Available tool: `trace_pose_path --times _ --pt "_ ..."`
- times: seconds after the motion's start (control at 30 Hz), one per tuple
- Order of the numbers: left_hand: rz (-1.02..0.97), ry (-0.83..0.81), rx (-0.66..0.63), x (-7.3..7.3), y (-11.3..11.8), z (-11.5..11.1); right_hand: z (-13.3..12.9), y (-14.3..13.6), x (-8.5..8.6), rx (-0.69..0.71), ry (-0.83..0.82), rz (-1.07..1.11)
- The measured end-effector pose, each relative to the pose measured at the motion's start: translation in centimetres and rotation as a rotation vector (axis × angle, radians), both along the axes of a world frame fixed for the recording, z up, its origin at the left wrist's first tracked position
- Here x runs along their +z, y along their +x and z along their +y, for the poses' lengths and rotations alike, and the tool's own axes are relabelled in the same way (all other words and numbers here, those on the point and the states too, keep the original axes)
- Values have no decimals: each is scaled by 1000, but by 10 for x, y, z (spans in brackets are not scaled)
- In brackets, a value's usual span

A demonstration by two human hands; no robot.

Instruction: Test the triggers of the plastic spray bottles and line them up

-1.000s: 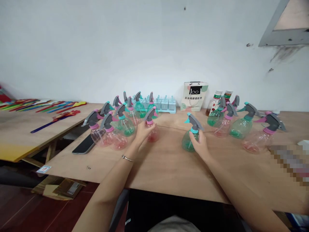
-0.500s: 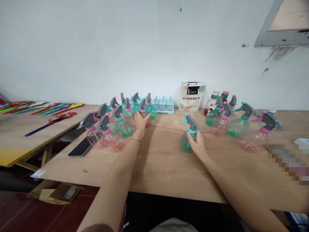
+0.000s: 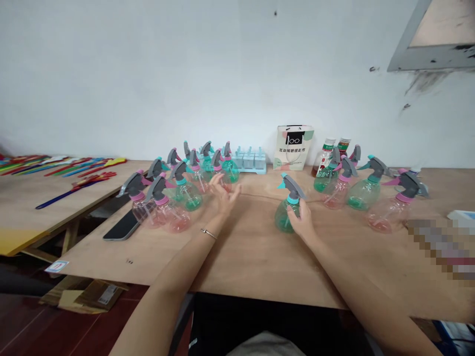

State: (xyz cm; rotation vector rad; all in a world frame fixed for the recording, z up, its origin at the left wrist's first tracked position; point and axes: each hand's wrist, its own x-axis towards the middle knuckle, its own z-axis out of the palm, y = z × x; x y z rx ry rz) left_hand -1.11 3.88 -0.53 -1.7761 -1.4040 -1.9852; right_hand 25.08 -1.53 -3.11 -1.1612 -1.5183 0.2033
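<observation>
My left hand (image 3: 224,197) is open with its fingers spread, just in front of a pink spray bottle (image 3: 218,170) in the left group. Several pink and green spray bottles with grey trigger heads stand around there, among them a green one (image 3: 188,195). My right hand (image 3: 302,220) is wrapped round a green spray bottle (image 3: 285,217), which stands upright on the table with its turquoise nozzle facing left. To its right stands another group, with a pink bottle (image 3: 388,213) nearest and a green bottle (image 3: 364,194) beside it.
On the wooden table (image 3: 256,267) a phone (image 3: 122,227) lies by the left bottles. At the wall are a light-blue mould tray (image 3: 252,163), a paper bag (image 3: 293,153) and labelled bottles (image 3: 322,160). A side table (image 3: 22,198) holds colourful items.
My left hand has drawn back toward me from the pink bottle, which stays in the group, and its fingers have opened. My right hand keeps its hold. The view has shifted slightly.
</observation>
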Motion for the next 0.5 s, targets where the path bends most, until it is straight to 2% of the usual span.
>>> trace_pose_path --times 0.13,0.2,0.27,0.33,0.43,0.5 --pt "150 -110 -430 13 53 -35 -6 -5 -3 73 -18 -29" --pt "150 -235 -565 17 78 -47 -11 -11 -6 169 11 -74" --pt "102 -331 -607 20 94 -56 -18 -17 -10 250 42 -136" --pt "12 -394 -592 22 101 -61 -23 -21 -11 323 57 -227" --pt "-118 -451 -572 24 96 -64 -24 -12 -3 464 112 -396" --pt "-167 -433 -561 24 88 -63 -18 6 7 459 172 -415"
